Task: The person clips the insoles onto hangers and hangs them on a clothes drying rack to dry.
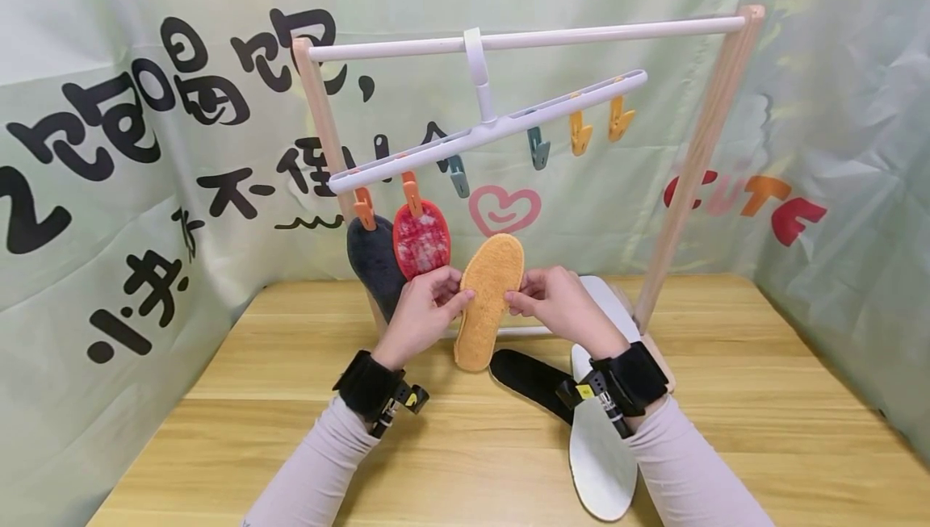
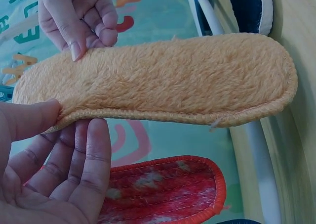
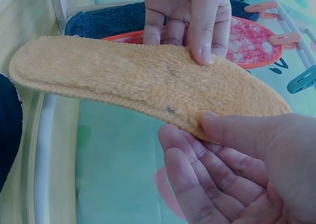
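In the head view, a person's left hand [image 1: 420, 309] and right hand [image 1: 563, 301] each pinch an edge of a tan-orange, fuzzy, foot-shaped insole [image 1: 491, 301]. It stands slightly tilted between them, in front of a white plastic bar hanger [image 1: 487, 134] (whether its lower end touches the wood-grain surface [image 1: 240, 398], I cannot tell). At the hanger's left end, 2 orange plastic clips [image 1: 412, 192] hold a dark, foot-shaped insole [image 1: 369, 257] and a red-and-white patterned insole [image 1: 423, 240]; 2 grey-blue clips [image 1: 538, 149] and 2 yellow clips [image 1: 580, 135] hang farther right. A black insole [image 1: 534, 378] lies near the right wrist.

In the left wrist view, the left thumb presses the furry face.

In the right wrist view, the right thumb does likewise, near a small dark mark [image 3: 169, 110].
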Demonstrator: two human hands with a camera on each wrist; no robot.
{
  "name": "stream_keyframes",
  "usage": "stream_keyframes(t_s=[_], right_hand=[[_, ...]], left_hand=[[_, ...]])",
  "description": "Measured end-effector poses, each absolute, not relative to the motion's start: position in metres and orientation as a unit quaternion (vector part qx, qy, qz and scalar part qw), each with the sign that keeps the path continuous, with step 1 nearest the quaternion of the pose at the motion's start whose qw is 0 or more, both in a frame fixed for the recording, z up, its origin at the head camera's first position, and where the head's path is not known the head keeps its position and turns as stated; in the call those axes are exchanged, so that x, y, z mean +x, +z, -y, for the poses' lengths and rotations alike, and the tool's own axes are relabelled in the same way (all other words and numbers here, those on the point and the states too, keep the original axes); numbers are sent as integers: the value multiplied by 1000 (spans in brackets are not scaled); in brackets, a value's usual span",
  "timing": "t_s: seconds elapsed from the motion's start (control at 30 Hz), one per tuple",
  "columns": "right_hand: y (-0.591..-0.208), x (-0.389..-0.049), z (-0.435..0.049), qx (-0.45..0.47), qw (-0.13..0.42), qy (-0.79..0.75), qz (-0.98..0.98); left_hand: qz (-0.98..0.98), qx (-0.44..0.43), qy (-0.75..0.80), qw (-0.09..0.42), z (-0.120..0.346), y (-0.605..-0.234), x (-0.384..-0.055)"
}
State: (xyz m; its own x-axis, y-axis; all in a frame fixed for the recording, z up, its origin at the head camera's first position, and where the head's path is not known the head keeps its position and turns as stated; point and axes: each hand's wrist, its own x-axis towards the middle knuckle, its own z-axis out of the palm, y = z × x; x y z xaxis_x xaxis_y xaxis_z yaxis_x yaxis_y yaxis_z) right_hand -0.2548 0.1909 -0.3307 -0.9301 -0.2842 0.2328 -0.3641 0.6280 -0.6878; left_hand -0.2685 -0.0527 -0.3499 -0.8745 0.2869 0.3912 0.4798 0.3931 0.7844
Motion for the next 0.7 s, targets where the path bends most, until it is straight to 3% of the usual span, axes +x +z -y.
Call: stream_keyframes(t_s=[0.7], right_hand=[[-327,-251,-187,178,70,416,889]], left_hand=[[819,-235,-512,110,57,-347,-267]])
